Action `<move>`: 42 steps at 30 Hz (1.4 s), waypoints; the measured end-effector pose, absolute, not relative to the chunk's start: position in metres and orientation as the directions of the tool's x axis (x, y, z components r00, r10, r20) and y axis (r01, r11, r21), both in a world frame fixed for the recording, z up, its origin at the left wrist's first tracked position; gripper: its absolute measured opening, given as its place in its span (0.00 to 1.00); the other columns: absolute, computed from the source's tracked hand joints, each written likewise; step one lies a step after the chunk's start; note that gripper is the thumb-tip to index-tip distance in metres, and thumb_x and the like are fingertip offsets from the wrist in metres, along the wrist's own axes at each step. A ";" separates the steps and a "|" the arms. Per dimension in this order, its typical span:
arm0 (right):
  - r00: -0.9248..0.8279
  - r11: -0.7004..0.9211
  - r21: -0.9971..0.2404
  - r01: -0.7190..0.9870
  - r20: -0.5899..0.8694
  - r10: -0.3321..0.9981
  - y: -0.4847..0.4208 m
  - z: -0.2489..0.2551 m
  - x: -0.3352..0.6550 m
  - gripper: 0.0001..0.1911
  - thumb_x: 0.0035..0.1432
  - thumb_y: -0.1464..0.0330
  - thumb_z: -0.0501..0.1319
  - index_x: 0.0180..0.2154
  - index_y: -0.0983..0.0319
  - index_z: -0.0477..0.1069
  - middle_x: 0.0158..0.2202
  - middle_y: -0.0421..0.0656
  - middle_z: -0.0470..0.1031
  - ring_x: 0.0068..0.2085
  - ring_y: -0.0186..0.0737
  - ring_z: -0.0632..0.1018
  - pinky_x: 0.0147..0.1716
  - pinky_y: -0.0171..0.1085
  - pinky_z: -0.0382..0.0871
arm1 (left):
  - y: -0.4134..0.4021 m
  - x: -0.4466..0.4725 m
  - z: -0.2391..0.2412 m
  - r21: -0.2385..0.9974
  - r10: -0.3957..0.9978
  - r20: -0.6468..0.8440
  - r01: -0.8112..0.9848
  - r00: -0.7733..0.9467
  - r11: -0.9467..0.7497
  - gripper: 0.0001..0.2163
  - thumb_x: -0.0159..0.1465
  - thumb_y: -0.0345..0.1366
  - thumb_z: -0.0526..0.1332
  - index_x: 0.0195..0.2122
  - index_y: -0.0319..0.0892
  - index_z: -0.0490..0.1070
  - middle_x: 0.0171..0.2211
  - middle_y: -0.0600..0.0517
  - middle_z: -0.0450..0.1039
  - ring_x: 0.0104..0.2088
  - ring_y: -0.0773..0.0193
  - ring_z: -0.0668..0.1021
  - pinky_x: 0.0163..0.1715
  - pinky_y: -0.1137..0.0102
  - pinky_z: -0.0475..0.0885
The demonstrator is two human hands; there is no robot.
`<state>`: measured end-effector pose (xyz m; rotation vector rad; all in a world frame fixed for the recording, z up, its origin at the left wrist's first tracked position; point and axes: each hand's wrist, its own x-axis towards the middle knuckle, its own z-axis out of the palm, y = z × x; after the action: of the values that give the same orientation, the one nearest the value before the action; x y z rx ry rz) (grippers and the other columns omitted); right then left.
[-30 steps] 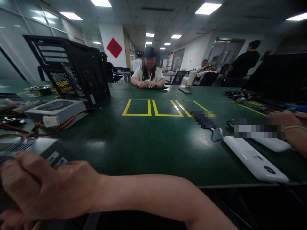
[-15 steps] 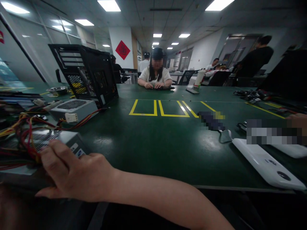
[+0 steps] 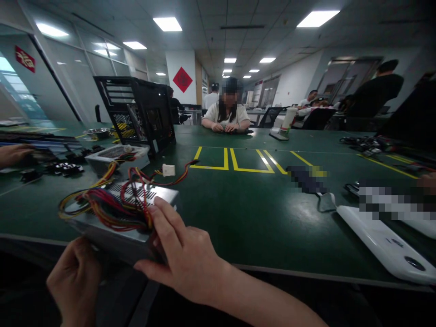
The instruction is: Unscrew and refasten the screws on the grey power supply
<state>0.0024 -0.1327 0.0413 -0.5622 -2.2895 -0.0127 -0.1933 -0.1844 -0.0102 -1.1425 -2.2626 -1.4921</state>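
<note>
A grey computer power supply unit point(image 3: 116, 236) juts over the table's front edge, with a bundle of red, yellow and black wires point(image 3: 112, 206) coiled on top. My right hand point(image 3: 185, 256) grips its right end, fingers on the top by the wires and thumb low on the near side. My left hand point(image 3: 76, 281) is closed just below its left front corner; whatever those curled fingers hold is hidden. A white connector point(image 3: 168, 170) on a wire lies behind the unit. Farther back rests a second power supply point(image 3: 117, 155).
A black computer case point(image 3: 136, 113) stands behind. Black and white parts point(image 3: 66, 169) and another person's hand point(image 3: 15, 154) are at left. White handheld devices point(image 3: 384, 245) lie at right. Yellow tape marks the green table point(image 3: 238, 213). A person point(image 3: 226, 109) sits opposite.
The view has swung left, so everything sits farther right. My left hand, a blur at the lower left before, now shows closed by the power supply. My right hand keeps its hold.
</note>
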 end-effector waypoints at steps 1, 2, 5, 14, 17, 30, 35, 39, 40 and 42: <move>-0.599 0.906 -0.174 0.386 0.700 0.389 -0.134 0.041 0.011 0.37 0.59 0.53 0.49 0.60 0.70 0.42 0.61 0.58 0.55 0.47 0.45 0.75 0.33 0.38 0.76 | -0.182 -0.191 -0.014 0.710 0.490 0.527 0.677 -0.694 0.195 0.14 0.63 0.38 0.49 0.20 0.41 0.56 0.18 0.58 0.50 0.22 0.71 0.59 0.20 0.77 0.55; -0.582 0.906 -0.195 0.375 0.711 0.395 -0.136 0.040 0.019 0.37 0.59 0.54 0.51 0.61 0.69 0.41 0.61 0.57 0.55 0.50 0.46 0.73 0.36 0.39 0.76 | -0.179 -0.188 -0.017 0.722 0.504 0.518 0.669 -0.692 0.177 0.13 0.62 0.38 0.50 0.20 0.41 0.56 0.19 0.59 0.51 0.22 0.71 0.59 0.21 0.77 0.56; -0.478 0.867 -0.316 0.386 0.735 0.481 -0.140 0.036 0.043 0.37 0.58 0.59 0.54 0.62 0.63 0.38 0.62 0.53 0.53 0.58 0.46 0.64 0.45 0.40 0.73 | -0.175 -0.177 -0.022 0.730 0.601 0.511 0.680 -0.615 0.075 0.14 0.63 0.41 0.49 0.21 0.41 0.57 0.18 0.58 0.52 0.21 0.71 0.60 0.20 0.76 0.57; -0.123 0.520 -0.709 0.477 0.532 0.838 -0.153 0.014 0.092 0.37 0.54 0.62 0.58 0.61 0.56 0.43 0.61 0.49 0.54 0.59 0.46 0.62 0.54 0.49 0.63 | -0.165 -0.141 -0.019 0.549 0.790 0.547 0.832 -0.278 -0.087 0.12 0.61 0.41 0.49 0.24 0.43 0.61 0.14 0.60 0.56 0.15 0.72 0.63 0.17 0.78 0.59; -0.093 0.456 -0.731 0.508 0.480 0.872 -0.156 0.004 0.102 0.37 0.54 0.62 0.58 0.61 0.56 0.43 0.59 0.49 0.57 0.58 0.46 0.64 0.54 0.50 0.63 | -0.163 -0.130 -0.017 0.497 0.809 0.548 0.860 -0.213 -0.111 0.11 0.62 0.40 0.49 0.24 0.44 0.60 0.13 0.60 0.58 0.14 0.71 0.65 0.16 0.78 0.58; -0.008 0.265 -0.753 0.603 0.327 0.945 -0.147 0.006 0.142 0.18 0.58 0.59 0.53 0.48 0.58 0.61 0.39 0.44 0.74 0.38 0.41 0.76 0.35 0.38 0.70 | -0.140 -0.091 -0.018 0.233 0.861 0.509 0.962 0.003 -0.142 0.13 0.66 0.36 0.42 0.32 0.43 0.64 0.19 0.54 0.69 0.20 0.64 0.74 0.20 0.73 0.58; -0.038 0.267 -0.723 0.637 0.317 0.948 -0.122 0.019 0.146 0.22 0.59 0.57 0.51 0.52 0.59 0.59 0.39 0.44 0.74 0.39 0.43 0.76 0.37 0.39 0.69 | -0.118 -0.079 -0.002 0.233 0.912 0.409 0.970 -0.035 -0.067 0.16 0.67 0.38 0.39 0.33 0.42 0.64 0.20 0.52 0.70 0.21 0.62 0.74 0.20 0.72 0.54; -0.045 0.298 -0.670 0.681 0.367 0.929 -0.095 0.028 0.146 0.25 0.60 0.55 0.48 0.55 0.59 0.57 0.42 0.46 0.74 0.42 0.47 0.76 0.38 0.41 0.68 | -0.093 -0.073 0.019 0.233 0.927 0.367 0.972 -0.078 -0.011 0.20 0.68 0.42 0.37 0.34 0.42 0.65 0.23 0.50 0.72 0.25 0.59 0.75 0.21 0.72 0.56; -0.048 0.304 -0.652 0.694 0.379 0.924 -0.089 0.030 0.146 0.25 0.60 0.54 0.47 0.55 0.59 0.57 0.42 0.47 0.74 0.42 0.48 0.76 0.37 0.42 0.67 | -0.086 -0.072 0.024 0.222 0.932 0.349 0.975 -0.092 0.013 0.21 0.68 0.43 0.36 0.36 0.42 0.66 0.24 0.49 0.72 0.25 0.57 0.76 0.22 0.71 0.57; -0.058 0.302 -0.617 0.727 0.383 0.922 -0.077 0.034 0.146 0.25 0.61 0.53 0.46 0.54 0.60 0.58 0.43 0.48 0.74 0.41 0.49 0.76 0.36 0.42 0.67 | -0.075 -0.070 0.034 0.203 0.943 0.314 0.978 -0.110 0.047 0.24 0.67 0.45 0.34 0.40 0.42 0.68 0.26 0.47 0.73 0.27 0.53 0.77 0.24 0.69 0.61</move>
<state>0.1463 -0.0772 0.0339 -1.4759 -1.8331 0.3343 -0.0702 -0.0746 0.0345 -2.0288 -2.2018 -0.5628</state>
